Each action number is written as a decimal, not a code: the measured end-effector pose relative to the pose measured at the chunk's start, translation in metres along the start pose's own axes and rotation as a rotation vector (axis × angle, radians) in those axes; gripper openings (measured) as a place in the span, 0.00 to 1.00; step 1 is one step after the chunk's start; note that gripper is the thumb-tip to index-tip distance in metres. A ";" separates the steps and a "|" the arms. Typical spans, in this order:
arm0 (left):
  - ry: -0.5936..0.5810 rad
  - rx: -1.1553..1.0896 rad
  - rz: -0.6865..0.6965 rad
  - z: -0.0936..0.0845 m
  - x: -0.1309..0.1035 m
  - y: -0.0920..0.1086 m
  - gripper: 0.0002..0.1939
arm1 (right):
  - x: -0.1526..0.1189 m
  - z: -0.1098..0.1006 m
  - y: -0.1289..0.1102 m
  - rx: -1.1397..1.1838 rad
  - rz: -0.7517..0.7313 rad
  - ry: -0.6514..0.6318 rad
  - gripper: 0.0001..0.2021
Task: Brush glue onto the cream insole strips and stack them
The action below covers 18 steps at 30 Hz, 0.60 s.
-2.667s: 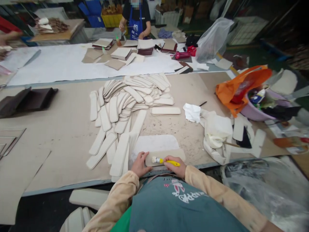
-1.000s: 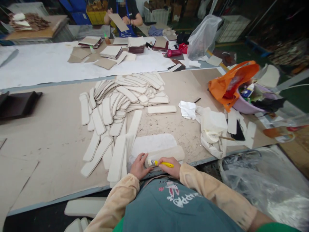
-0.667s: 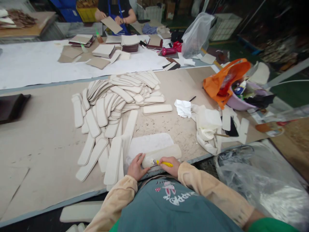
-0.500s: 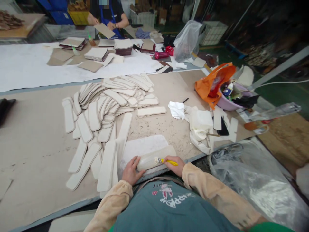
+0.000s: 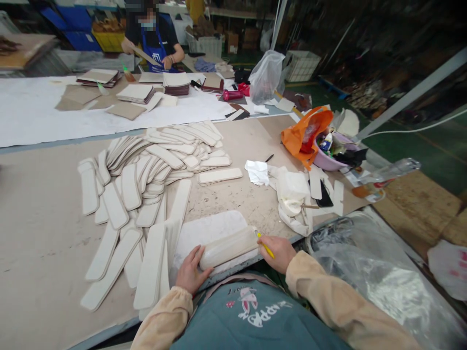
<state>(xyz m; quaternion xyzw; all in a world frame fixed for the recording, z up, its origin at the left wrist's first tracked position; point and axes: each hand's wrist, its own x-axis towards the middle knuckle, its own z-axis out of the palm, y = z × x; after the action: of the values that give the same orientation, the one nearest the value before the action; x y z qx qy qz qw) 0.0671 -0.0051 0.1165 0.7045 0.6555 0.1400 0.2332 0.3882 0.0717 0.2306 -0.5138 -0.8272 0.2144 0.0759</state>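
A long cream strip with rounded ends [image 5: 228,248] lies on a whitish sheet [image 5: 215,223] at the table's near edge. My left hand [image 5: 192,270] rests with fingers apart at the strip's left end, thumb along its lower edge. In my right hand [image 5: 278,253] is a small yellow-handled brush [image 5: 267,247], its tip at the strip's right end. The strip looks wet and glossy. Left of the sheet, many cream strips [image 5: 127,189] are heaped and overlapping.
A white tub wrapped in cloth [image 5: 294,189] with a stick stands at right, near crumpled paper [image 5: 257,172]. Behind are an orange bag [image 5: 306,136] and a purple basin [image 5: 328,160]. Across the table a person [image 5: 155,43] holds a panel.
The brush in my right hand has moved from the strip's middle to its right end. My left hand stays at the left end. The whole view has shifted a little.
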 end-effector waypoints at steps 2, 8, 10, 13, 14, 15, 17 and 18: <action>0.009 -0.005 -0.003 0.000 0.000 0.001 0.34 | 0.005 0.007 -0.014 -0.163 0.030 -0.106 0.10; 0.022 -0.020 0.013 0.002 0.000 -0.001 0.35 | 0.025 0.045 -0.058 -0.332 -0.059 -0.402 0.09; 0.021 -0.023 0.015 0.003 0.000 -0.001 0.35 | 0.030 0.054 -0.072 -0.290 -0.162 -0.413 0.09; 0.026 -0.035 0.020 0.003 0.000 -0.001 0.35 | 0.035 0.061 -0.088 -0.121 -0.336 -0.356 0.09; 0.026 -0.040 0.019 0.003 0.000 0.000 0.35 | 0.035 0.061 -0.090 -0.042 -0.371 -0.313 0.09; 0.024 -0.044 0.013 0.002 0.000 0.000 0.35 | 0.034 0.059 -0.089 0.038 -0.385 -0.265 0.09; 0.019 -0.048 -0.003 0.001 0.000 0.002 0.35 | 0.030 0.053 -0.082 0.150 -0.352 -0.162 0.09; 0.016 -0.050 -0.010 0.000 0.000 0.002 0.36 | 0.028 0.047 -0.075 0.168 -0.310 -0.117 0.09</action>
<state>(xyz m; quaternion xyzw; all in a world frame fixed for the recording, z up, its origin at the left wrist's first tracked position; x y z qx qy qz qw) 0.0691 -0.0054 0.1177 0.6940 0.6573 0.1608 0.2460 0.2973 0.0545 0.2182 -0.3585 -0.8788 0.2978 0.1026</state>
